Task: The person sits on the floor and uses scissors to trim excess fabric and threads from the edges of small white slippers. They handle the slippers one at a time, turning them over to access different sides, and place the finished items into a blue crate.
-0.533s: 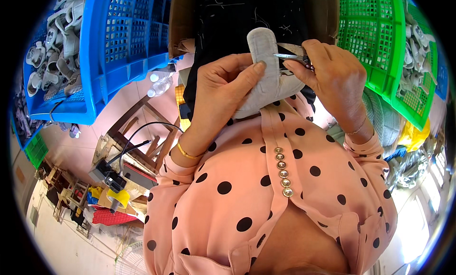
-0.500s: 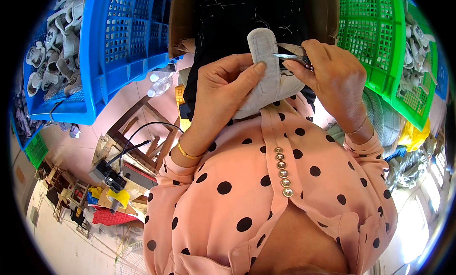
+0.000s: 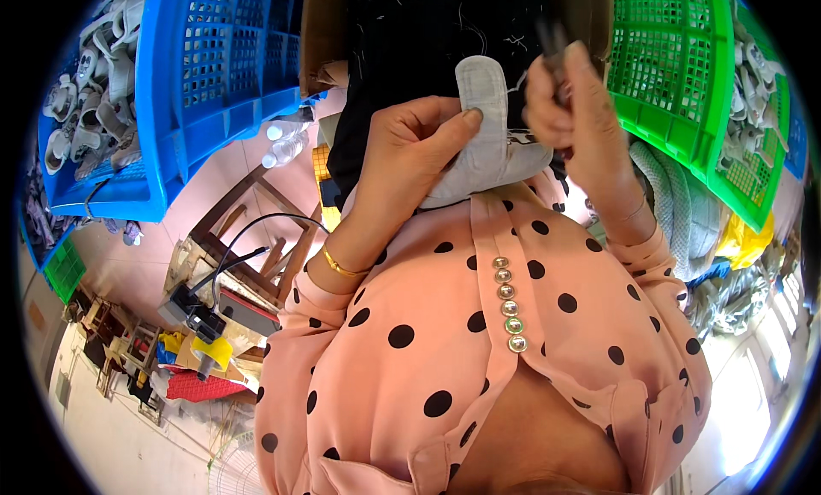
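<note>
My left hand [image 3: 406, 149] pinches a pale grey-white fabric shoe upper [image 3: 487, 157], its thumb pressed on the front. The rounded strap end of the upper points away from me, and stitching runs along its edge. To the right, apart from the upper, my right hand [image 3: 590, 123] is closed around small thread snips [image 3: 554, 46]. Their dark blades point away from me and are smeared by motion. A thin thread shows beside the strap, near my right fingers. Black cloth [image 3: 410, 59] with loose threads on it lies beyond my hands.
A blue crate [image 3: 162, 136] on the left and a green crate [image 3: 714, 110] on the right stand close to my arms, with several similar uppers by each. Clear plastic bottles [image 3: 285, 144] and a wooden stool [image 3: 256, 213] are at the left. A yellow bag [image 3: 744, 243] lies right.
My right hand has pulled the snips off the strap and swung them away from me, blades now pointing outward. The upper has shifted slightly right, still in my left hand.
</note>
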Action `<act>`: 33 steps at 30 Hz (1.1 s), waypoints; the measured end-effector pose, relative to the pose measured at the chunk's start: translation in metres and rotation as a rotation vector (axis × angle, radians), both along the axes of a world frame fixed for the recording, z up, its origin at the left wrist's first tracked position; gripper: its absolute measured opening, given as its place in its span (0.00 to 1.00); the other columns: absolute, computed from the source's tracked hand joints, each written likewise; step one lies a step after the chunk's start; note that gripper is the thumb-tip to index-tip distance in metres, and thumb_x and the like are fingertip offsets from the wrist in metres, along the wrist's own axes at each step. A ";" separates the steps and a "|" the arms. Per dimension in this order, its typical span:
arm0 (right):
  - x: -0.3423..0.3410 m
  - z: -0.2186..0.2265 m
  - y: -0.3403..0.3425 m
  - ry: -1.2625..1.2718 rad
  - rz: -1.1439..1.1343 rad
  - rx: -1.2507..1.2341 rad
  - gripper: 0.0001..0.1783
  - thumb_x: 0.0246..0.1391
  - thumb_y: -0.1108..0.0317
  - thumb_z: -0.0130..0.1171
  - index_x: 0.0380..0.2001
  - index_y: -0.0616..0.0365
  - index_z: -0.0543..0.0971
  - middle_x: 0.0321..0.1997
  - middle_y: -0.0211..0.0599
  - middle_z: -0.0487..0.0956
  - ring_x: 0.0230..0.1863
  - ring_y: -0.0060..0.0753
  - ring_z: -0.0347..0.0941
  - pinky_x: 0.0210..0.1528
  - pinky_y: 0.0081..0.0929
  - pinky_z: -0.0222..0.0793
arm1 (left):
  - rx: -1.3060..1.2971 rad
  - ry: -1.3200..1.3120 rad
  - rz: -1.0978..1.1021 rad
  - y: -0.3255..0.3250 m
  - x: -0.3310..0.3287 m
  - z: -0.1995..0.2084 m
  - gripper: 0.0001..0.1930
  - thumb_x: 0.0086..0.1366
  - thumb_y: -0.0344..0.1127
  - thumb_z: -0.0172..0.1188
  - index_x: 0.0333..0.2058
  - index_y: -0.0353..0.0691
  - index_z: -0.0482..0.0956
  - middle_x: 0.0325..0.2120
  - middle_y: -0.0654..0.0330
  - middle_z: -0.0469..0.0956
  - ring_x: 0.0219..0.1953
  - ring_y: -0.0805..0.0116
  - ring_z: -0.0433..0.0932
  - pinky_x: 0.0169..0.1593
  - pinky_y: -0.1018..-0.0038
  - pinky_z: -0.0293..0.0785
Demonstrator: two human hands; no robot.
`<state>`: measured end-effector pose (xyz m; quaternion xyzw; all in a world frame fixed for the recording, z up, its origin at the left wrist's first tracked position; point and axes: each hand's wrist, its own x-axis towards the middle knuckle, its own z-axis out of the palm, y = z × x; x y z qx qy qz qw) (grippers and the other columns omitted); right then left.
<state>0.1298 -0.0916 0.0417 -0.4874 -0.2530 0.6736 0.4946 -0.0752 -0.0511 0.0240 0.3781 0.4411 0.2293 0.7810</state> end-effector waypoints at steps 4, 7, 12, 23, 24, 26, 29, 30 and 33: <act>0.013 0.009 0.007 -0.616 0.046 0.201 0.19 0.63 0.53 0.56 0.27 0.58 0.73 0.17 0.25 0.69 0.17 0.18 0.62 0.21 0.17 0.59 | -0.010 0.001 0.048 0.003 -0.001 -0.002 0.11 0.63 0.35 0.63 0.40 0.33 0.83 0.27 0.63 0.82 0.25 0.84 0.75 0.28 0.87 0.69; 0.009 0.014 0.003 -1.306 0.154 0.403 0.19 0.56 0.51 0.62 0.24 0.54 0.72 0.15 0.30 0.72 0.15 0.28 0.67 0.18 0.21 0.61 | -0.048 -0.034 0.072 0.004 -0.003 -0.005 0.12 0.63 0.35 0.64 0.42 0.34 0.83 0.29 0.61 0.83 0.26 0.82 0.77 0.30 0.86 0.72; 0.011 0.010 -0.003 -1.745 0.328 0.613 0.23 0.48 0.43 0.64 0.20 0.50 0.70 0.12 0.27 0.69 0.13 0.31 0.67 0.14 0.24 0.60 | -0.062 -0.073 0.099 0.006 0.001 0.000 0.14 0.63 0.35 0.64 0.45 0.35 0.81 0.32 0.60 0.83 0.30 0.80 0.80 0.33 0.84 0.76; 0.008 0.008 0.000 -1.962 0.333 0.701 0.26 0.48 0.41 0.63 0.16 0.47 0.66 0.08 0.24 0.61 0.10 0.27 0.62 0.12 0.22 0.55 | -0.081 -0.052 0.059 0.008 0.003 0.005 0.14 0.63 0.37 0.65 0.43 0.35 0.82 0.30 0.61 0.83 0.29 0.79 0.80 0.32 0.84 0.76; 0.007 0.010 0.000 -1.971 0.339 0.694 0.26 0.48 0.40 0.62 0.16 0.47 0.65 0.08 0.24 0.62 0.10 0.27 0.63 0.13 0.22 0.56 | -0.081 -0.052 0.058 0.007 0.003 0.006 0.14 0.63 0.37 0.65 0.43 0.35 0.82 0.30 0.61 0.83 0.29 0.79 0.80 0.32 0.84 0.76; 0.006 0.012 0.000 -1.989 0.357 0.679 0.26 0.48 0.41 0.62 0.16 0.47 0.66 0.08 0.24 0.62 0.11 0.26 0.64 0.13 0.22 0.56 | -0.082 -0.054 0.055 0.007 0.003 0.007 0.14 0.63 0.37 0.65 0.43 0.34 0.82 0.30 0.60 0.83 0.28 0.79 0.80 0.32 0.84 0.76; 0.003 0.016 0.001 -2.014 0.391 0.660 0.25 0.48 0.42 0.62 0.16 0.47 0.66 0.08 0.24 0.63 0.11 0.26 0.65 0.13 0.23 0.57 | -0.083 -0.058 0.057 0.006 0.003 0.008 0.14 0.63 0.37 0.65 0.43 0.33 0.82 0.30 0.60 0.83 0.29 0.79 0.80 0.32 0.84 0.76; 0.002 0.018 0.001 -2.019 0.401 0.658 0.25 0.49 0.42 0.62 0.16 0.47 0.66 0.08 0.24 0.63 0.11 0.25 0.66 0.13 0.23 0.57 | -0.079 -0.060 0.056 0.006 0.003 0.007 0.14 0.63 0.36 0.65 0.43 0.33 0.82 0.30 0.59 0.83 0.29 0.79 0.80 0.32 0.84 0.76; 0.000 0.021 0.003 -1.995 0.425 0.676 0.23 0.50 0.45 0.62 0.17 0.47 0.67 0.09 0.25 0.65 0.12 0.27 0.67 0.13 0.24 0.58 | -0.060 -0.035 0.050 0.004 0.002 0.007 0.14 0.63 0.35 0.64 0.43 0.33 0.82 0.30 0.59 0.83 0.29 0.80 0.80 0.32 0.84 0.76</act>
